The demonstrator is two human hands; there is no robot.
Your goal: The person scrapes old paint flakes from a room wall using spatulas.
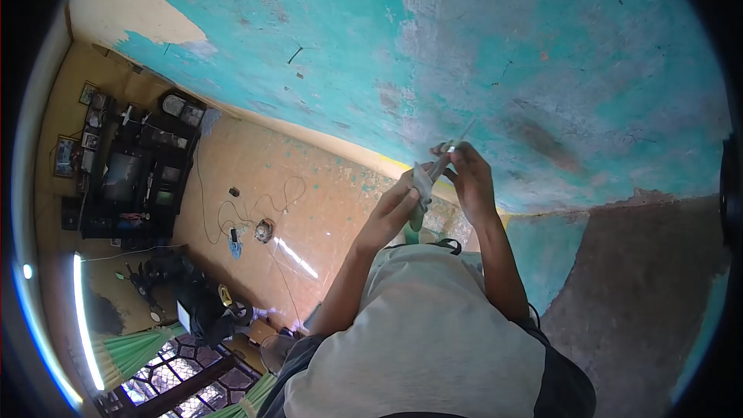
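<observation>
In the middle of the view, both hands meet in front of a peeling turquoise wall (340,54). My left hand (395,210) has its fingers wrapped round a pale cloth or paper (422,183), which lies against a slim tool (439,164). My right hand (470,178) pinches that tool near its upper end, where a shiny metal collar shows. A thin blade or rod points from there up and to the right, toward the wall. The exact kind of tool is too small to make out.
A tan floor (224,155) with paint flakes spreads left, with loose cables and a round object (264,231) on it. Beyond stand a dark cabinet (135,166) and a motorcycle (197,294). Green curtains (143,352) hang at lower left. Bare grey wall (642,279) shows at right.
</observation>
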